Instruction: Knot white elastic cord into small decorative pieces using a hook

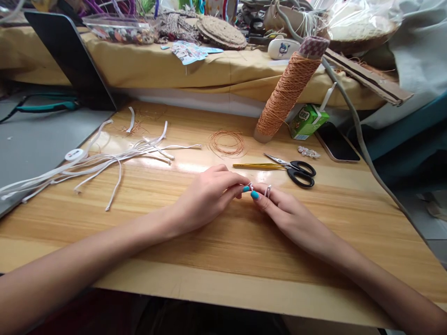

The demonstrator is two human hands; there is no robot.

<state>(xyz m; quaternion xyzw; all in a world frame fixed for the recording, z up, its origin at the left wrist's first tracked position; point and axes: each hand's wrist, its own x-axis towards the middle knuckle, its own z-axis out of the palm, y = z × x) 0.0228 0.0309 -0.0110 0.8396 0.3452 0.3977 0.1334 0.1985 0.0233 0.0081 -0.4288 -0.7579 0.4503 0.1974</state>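
Head view: fingers point(240, 178) of our left hand point(206, 195) and right hand point(296, 216) pinch a small white strand point(250, 186), probably cord, near the scissors point(289, 166).

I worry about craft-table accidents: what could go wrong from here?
The small white strand pinched by the left hand and right hand might slip loose. The scissors lie just beyond the right hand, so reaching forward might brush their blades. The green drink carton stands beside the smartphone; if knocked over, it might leak onto it.
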